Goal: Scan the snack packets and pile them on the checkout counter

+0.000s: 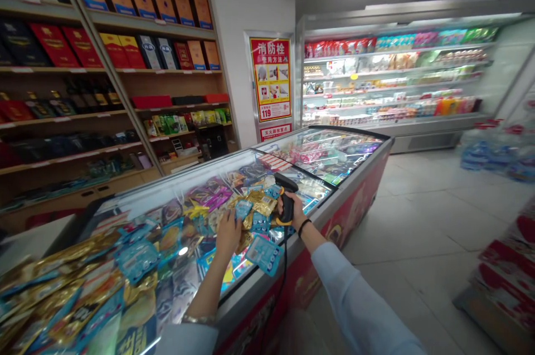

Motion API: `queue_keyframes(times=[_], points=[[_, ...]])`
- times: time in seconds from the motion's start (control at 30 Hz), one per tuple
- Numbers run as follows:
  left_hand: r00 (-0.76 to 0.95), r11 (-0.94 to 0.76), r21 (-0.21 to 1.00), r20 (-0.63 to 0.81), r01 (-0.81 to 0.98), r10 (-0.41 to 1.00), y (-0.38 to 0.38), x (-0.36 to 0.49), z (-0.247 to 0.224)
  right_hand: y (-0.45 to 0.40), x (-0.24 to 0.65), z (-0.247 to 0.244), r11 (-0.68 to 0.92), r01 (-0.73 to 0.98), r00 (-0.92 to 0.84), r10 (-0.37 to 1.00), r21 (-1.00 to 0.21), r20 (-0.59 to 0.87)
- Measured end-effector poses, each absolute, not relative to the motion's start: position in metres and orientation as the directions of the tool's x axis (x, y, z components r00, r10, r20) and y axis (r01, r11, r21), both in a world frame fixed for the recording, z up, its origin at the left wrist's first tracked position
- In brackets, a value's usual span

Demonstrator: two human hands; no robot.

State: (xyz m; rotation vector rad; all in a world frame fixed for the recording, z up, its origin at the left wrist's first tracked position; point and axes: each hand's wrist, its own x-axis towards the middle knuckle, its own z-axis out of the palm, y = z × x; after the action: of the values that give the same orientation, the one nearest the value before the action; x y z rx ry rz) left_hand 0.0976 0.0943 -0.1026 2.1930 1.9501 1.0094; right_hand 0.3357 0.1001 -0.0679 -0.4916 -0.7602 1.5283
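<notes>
A black and yellow handheld scanner (pixel 286 207) is held in my right hand (pixel 296 211), its cable hanging down over the freezer's side. Its head is over a pile of gold and blue packets (pixel 261 203) on the freezer's glass top. My left hand (pixel 228 231) rests at the left side of this pile, its fingers spread against the packets; I see nothing gripped in it. A blue packet (pixel 264 254) lies at the near edge of the glass, below the pile, between my two forearms.
More gold and blue packets (pixel 136 260) cover the glass at the left. The long chest freezer (pixel 355 188) runs away to the back right. Shelves (pixel 175 29) of boxes stand at the left. Red cartons (pixel 507 271) are on the floor at the right.
</notes>
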Motion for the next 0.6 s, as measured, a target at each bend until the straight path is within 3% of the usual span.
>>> queue_keyframes(times=[0.23,0.47,0.6], points=[[-0.024,-0.280,0.469,0.544,0.838,0.839,0.077,0.100,-0.079,0.097,0.334,-0.065,0.013,-0.676,-0.109,0.987,-0.737,0.118],[-0.011,-0.262,0.584,0.421,0.768,0.907,0.077,0.100,-0.082,0.096,0.335,-0.066,0.035,-0.694,-0.103,0.984,-0.719,0.147],[0.037,-0.277,0.563,0.399,0.779,0.916,0.079,0.099,-0.086,0.095,0.335,-0.065,0.039,-0.689,-0.084,0.988,-0.723,0.133]])
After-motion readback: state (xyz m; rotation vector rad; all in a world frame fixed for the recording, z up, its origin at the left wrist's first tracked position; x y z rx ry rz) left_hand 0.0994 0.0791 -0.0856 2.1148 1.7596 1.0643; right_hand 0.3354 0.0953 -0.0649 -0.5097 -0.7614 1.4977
